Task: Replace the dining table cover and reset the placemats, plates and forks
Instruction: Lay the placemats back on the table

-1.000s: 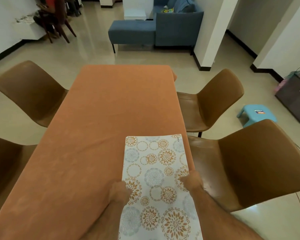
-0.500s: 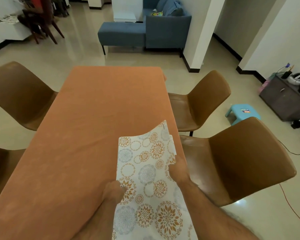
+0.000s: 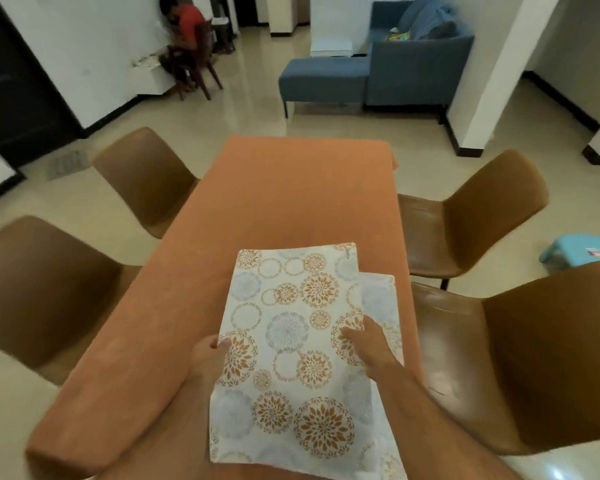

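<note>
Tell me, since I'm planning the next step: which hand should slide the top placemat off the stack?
Left, probably. The left hand grips the top placemat at its edge, while the right hand rests over the lower placemat and can hold it.

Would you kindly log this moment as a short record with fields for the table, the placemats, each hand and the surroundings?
table cover: orange cloth already spread over the table
top placemat: floral placemat, held at its two long edges
second placemat: lower placemat peeking out beneath it on the right
left hand: left hand grips the top mat's left edge
right hand: right hand holds its right edge, between the two mats
plates, forks: none in view
seating: four brown chairs
</note>
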Demonstrator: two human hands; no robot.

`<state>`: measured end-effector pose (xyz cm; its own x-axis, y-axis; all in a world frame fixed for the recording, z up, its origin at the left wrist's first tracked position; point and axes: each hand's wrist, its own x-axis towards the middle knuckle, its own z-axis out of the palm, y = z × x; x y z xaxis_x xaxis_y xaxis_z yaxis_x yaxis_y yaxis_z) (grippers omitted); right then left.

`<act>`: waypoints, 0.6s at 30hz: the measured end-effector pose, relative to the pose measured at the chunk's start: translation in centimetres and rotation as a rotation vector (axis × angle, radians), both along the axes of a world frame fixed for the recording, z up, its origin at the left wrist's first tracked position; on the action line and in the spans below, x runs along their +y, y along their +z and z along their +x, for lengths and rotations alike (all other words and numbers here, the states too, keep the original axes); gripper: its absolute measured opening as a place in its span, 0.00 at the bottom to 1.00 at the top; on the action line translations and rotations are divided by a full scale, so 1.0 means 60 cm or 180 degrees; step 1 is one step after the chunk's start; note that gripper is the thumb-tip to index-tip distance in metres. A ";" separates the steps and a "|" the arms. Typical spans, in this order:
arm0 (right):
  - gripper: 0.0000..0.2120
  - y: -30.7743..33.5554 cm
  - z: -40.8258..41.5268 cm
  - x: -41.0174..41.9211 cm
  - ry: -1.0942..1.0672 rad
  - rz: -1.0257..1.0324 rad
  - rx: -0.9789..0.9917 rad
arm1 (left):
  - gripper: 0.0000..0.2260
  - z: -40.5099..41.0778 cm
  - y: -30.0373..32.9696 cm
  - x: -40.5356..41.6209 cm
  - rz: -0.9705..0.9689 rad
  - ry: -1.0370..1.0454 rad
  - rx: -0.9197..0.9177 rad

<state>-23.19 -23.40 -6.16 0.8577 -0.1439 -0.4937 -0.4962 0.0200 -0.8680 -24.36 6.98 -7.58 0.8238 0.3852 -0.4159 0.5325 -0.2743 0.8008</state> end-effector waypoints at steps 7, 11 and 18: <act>0.14 -0.020 0.032 0.125 0.0481 0.0293 0.0313 | 0.05 -0.013 0.041 0.104 0.0397 0.0717 -0.0127; 0.08 -0.018 0.053 0.199 0.0597 0.0054 0.0329 | 0.06 0.009 0.051 0.172 0.0755 0.0818 -0.0017; 0.05 -0.049 0.105 0.332 0.0669 -0.0447 0.0233 | 0.06 0.085 0.031 0.300 0.0855 0.0695 0.0229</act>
